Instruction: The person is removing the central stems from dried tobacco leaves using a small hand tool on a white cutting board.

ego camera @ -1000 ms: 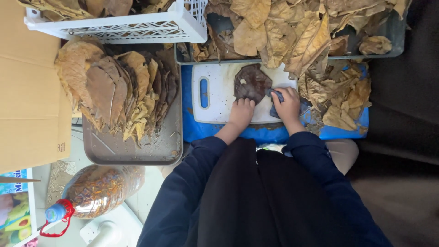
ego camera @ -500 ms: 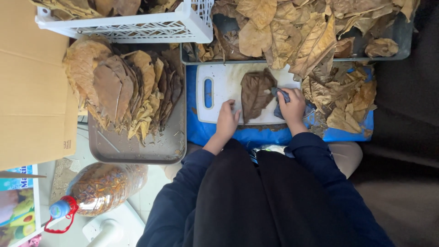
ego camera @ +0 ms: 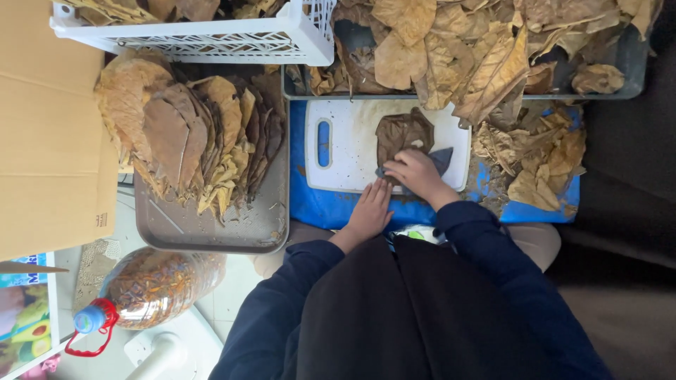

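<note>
A brown dried leaf [ego camera: 401,130] lies flat on a white cutting board [ego camera: 345,141], which rests on a blue mat [ego camera: 317,207]. My right hand [ego camera: 415,174] presses a grey-blue cloth [ego camera: 442,158] onto the lower part of the leaf. My left hand [ego camera: 370,207] lies flat at the board's near edge, fingers pointing at the leaf, holding nothing.
Left of the board, a grey metal tray [ego camera: 211,232] holds a fanned stack of dried leaves [ego camera: 183,134]. Behind it are a white plastic basket [ego camera: 211,42] and a grey bin [ego camera: 605,93] of loose leaves. Crumpled leaves [ego camera: 542,155] lie right of the board. A cardboard box [ego camera: 49,141] and a plastic bottle [ego camera: 155,285] sit at left.
My right hand has slid left with the cloth onto the leaf. My left hand has drawn back off the leaf to the board's near edge.
</note>
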